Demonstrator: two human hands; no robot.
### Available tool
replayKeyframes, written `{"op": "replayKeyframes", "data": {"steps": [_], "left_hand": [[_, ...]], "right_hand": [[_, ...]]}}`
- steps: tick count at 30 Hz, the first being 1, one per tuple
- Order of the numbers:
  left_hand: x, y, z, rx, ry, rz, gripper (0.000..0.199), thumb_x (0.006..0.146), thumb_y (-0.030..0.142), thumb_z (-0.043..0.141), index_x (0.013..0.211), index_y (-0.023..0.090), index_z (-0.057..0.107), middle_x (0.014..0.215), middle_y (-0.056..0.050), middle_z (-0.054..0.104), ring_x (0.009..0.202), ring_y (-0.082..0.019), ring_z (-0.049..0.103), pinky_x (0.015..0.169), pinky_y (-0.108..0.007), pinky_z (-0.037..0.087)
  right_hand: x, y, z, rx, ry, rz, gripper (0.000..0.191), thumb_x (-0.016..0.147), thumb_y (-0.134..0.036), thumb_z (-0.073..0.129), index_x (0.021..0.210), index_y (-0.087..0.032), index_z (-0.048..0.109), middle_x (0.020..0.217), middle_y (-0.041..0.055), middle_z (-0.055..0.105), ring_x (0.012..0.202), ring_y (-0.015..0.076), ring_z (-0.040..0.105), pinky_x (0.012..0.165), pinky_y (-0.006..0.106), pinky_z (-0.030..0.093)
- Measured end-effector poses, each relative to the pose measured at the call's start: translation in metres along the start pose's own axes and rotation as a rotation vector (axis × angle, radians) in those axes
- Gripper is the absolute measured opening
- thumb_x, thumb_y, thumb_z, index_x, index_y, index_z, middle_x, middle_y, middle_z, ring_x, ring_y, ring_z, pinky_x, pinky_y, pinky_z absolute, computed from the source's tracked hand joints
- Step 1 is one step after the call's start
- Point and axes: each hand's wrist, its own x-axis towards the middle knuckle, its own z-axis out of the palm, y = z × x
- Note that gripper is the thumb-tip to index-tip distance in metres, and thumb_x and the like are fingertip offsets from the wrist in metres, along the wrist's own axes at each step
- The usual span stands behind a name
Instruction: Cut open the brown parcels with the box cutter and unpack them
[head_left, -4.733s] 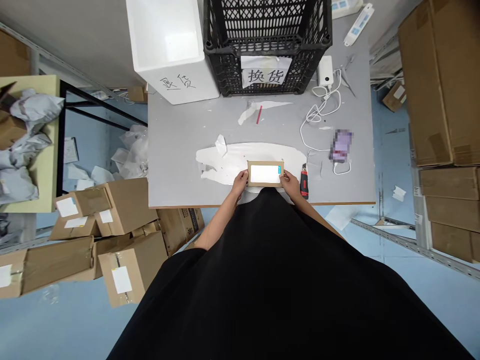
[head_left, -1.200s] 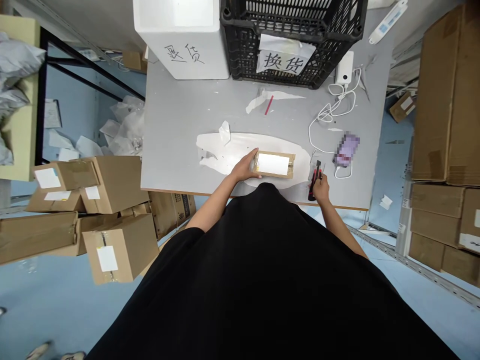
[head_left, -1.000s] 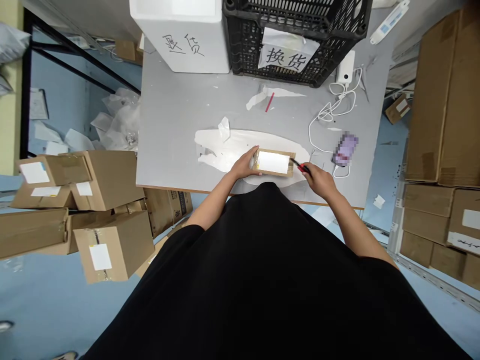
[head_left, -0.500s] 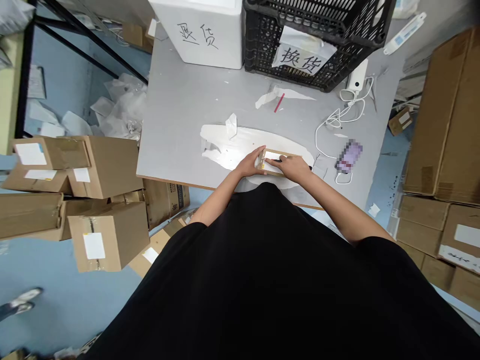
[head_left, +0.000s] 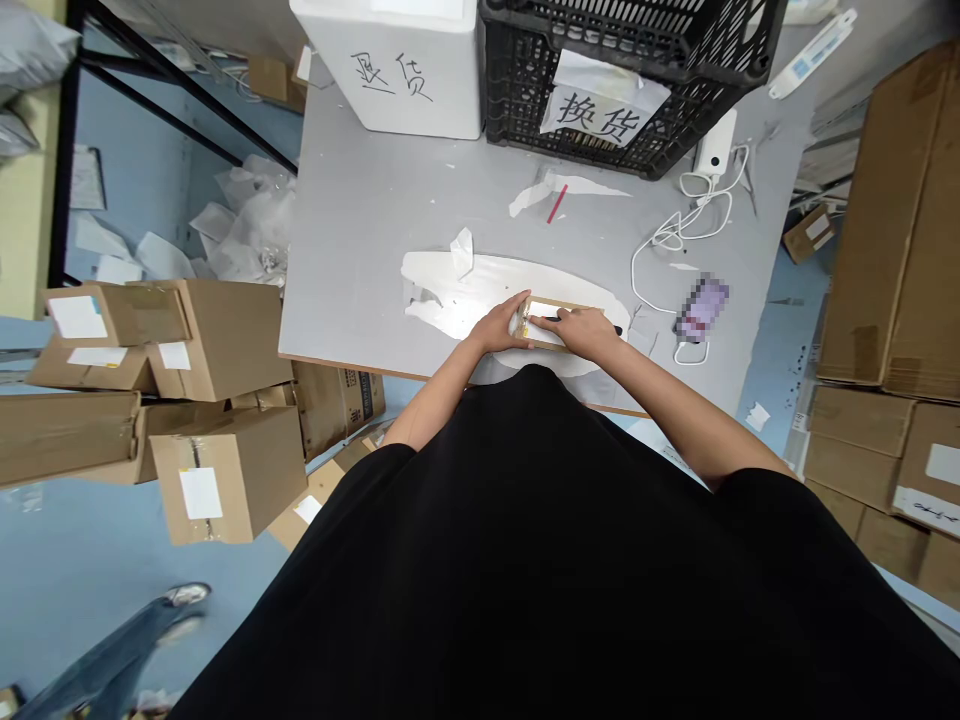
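"Nearest items first?"

"One left hand [head_left: 498,326], curled narrow around the end of a small cardboard box [head_left: 576,306]. One right hand [head_left: 581,331], closed on a black utility knife [head_left: 548,319] and resting on top of the box."

"Knife blade visible?"

"No. The fingers cover most of the knife, and I can't make out any blade. Only a dark strip shows ahead of the fingers, and a dark end beyond the hand."

"Where's the box?"

"Flat on the counter [head_left: 352,240], at the right end of a white sheet [head_left: 465,298], near the counter's front edge. Both hands hide much of its white label [head_left: 541,309]."

"Further out?"

"A white cable [head_left: 651,262] and a white power bank [head_left: 715,143]. A pixel-blurred object [head_left: 700,309], impossible to identify. A white foam box [head_left: 397,70] marked in black characters, beside a black plastic crate [head_left: 570,90] with a paper sign [head_left: 604,108], both cut off by the top edge. Taped cartons [head_left: 225,340] are stacked on the floor at left. A denim-clad leg [head_left: 112,655] is cut off at bottom left."
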Motion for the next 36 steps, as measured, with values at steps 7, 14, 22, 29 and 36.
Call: {"op": "replayKeyframes", "data": {"steps": [7,14,22,29,36], "left_hand": [[-0.004,0.006,-0.004,0.107,-0.009,-0.076,0.119,0.064,0.061,0.08,0.16,0.031,0.017,0.166,-0.005,0.027,0.151,-0.034,0.028,0.12,-0.049,0.031],[-0.005,0.01,-0.005,0.172,-0.015,-0.12,0.119,0.064,0.064,0.078,0.16,0.033,0.015,0.165,-0.004,0.027,0.15,-0.035,0.029,0.119,-0.051,0.032],[-0.006,0.02,-0.007,0.224,-0.041,-0.207,0.119,0.063,0.066,0.079,0.16,0.038,0.015,0.167,-0.005,0.023,0.15,-0.037,0.027,0.115,-0.053,0.036],[-0.007,0.023,-0.008,0.238,-0.054,-0.238,0.12,0.063,0.066,0.079,0.159,0.04,0.013,0.167,-0.006,0.021,0.15,-0.038,0.026,0.113,-0.054,0.038],[-0.007,0.024,-0.008,0.221,-0.046,-0.223,0.12,0.062,0.066,0.08,0.159,0.04,0.015,0.167,-0.007,0.021,0.149,-0.042,0.027,0.11,-0.058,0.04]], "right_hand": [[-0.001,0.0,0.001,0.008,0.008,0.002,0.061,0.103,-0.025,0.029,0.159,-0.047,0.016,0.123,0.0134,0.063,0.096,0.0262,0.064,0.076,0.035,0.042],[-0.016,0.015,0.016,0.019,-0.035,0.043,0.061,0.102,-0.023,0.029,0.157,-0.047,0.023,0.123,0.0137,0.062,0.099,0.0284,0.064,0.076,0.037,0.043],[-0.029,0.025,0.025,0.015,-0.045,0.064,0.065,0.1,-0.019,0.03,0.157,-0.049,0.02,0.123,0.0132,0.062,0.1,0.0281,0.065,0.072,0.035,0.044],[-0.041,0.032,0.027,0.001,-0.05,0.087,0.066,0.099,-0.017,0.03,0.157,-0.048,0.022,0.128,0.0131,0.061,0.1,0.0279,0.064,0.073,0.035,0.043],[-0.061,0.053,0.047,0.044,-0.052,0.152,0.069,0.097,-0.019,0.038,0.156,-0.049,0.023,0.12,0.0124,0.063,0.096,0.0267,0.062,0.073,0.035,0.041]]}}
